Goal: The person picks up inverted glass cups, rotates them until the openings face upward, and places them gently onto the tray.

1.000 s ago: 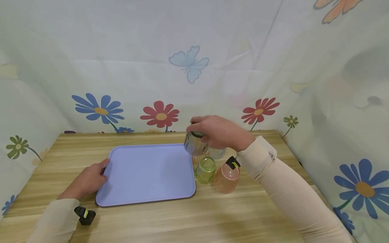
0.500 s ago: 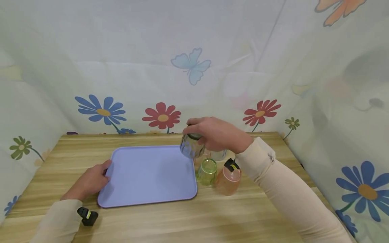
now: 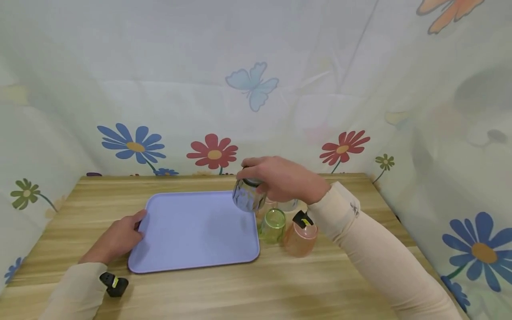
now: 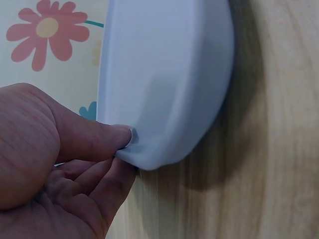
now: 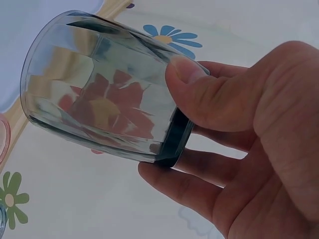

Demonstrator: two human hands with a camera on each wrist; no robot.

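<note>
My right hand (image 3: 280, 178) holds a smoky grey glass (image 3: 248, 195) by its thick dark base, mouth downward. In the head view the glass overlaps the tray's far right corner. The right wrist view shows thumb and fingers round the base of this faceted, see-through glass (image 5: 99, 94). At the left side, my left hand (image 3: 118, 238) pinches the rim of a lilac rectangular tray (image 3: 196, 231), thumb on top and fingers beneath. The left wrist view shows the tray's edge (image 4: 194, 99) between thumb and fingertips, over the wood surface.
Right of the tray stand upside-down glasses: a green one (image 3: 274, 226), a pink one (image 3: 301, 240), a clear one (image 3: 289, 205) and another pinkish one (image 3: 270, 204) partly hidden behind the right hand. The wooden table (image 3: 224, 293) meets a flower-printed cloth (image 3: 172, 102) behind.
My right hand has moved slightly left and down with the grey glass, bringing it over the tray's far right corner. The left hand keeps its grip on the tray.
</note>
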